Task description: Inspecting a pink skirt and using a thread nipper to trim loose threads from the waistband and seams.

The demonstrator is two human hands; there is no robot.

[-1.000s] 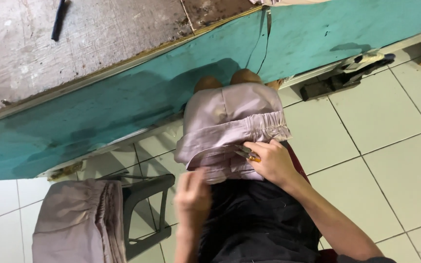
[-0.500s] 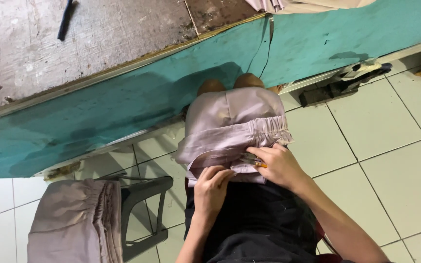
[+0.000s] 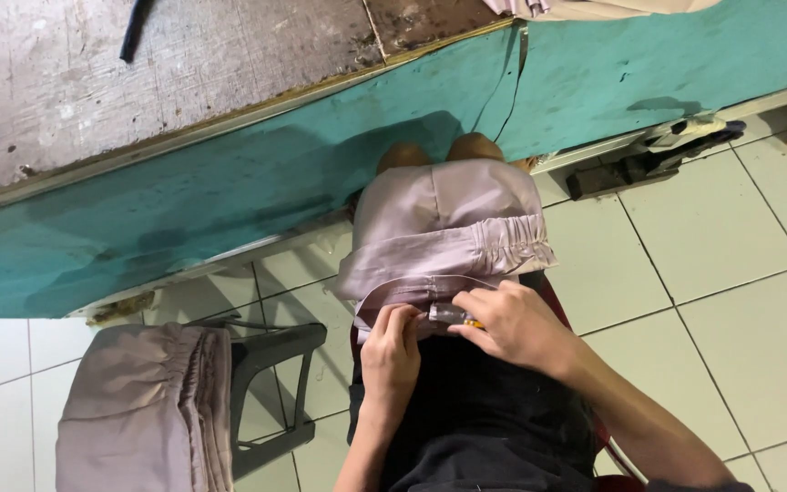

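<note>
A pale mauve garment (image 3: 444, 232) with an elastic gathered waistband lies over my knees. My left hand (image 3: 392, 351) pinches the near edge of its waistband. My right hand (image 3: 514, 323) grips a small tool (image 3: 455, 316) with a yellow part, pressed against the same edge beside the left fingers. My black shorts (image 3: 480, 424) cover my lap below both hands. Most of the tool is hidden under my right fingers.
A stack of similar mauve garments (image 3: 143, 410) lies on a dark plastic stool (image 3: 270, 387) at my left. A teal wall panel (image 3: 257, 182) under a worn grey tabletop (image 3: 184, 73) stands ahead. Dark tools (image 3: 649, 159) lie on the white tiled floor (image 3: 721, 301) at right.
My left hand has moved up from my lap onto the waistband edge, meeting my right hand. The right hand has stayed on the garment with the tool.
</note>
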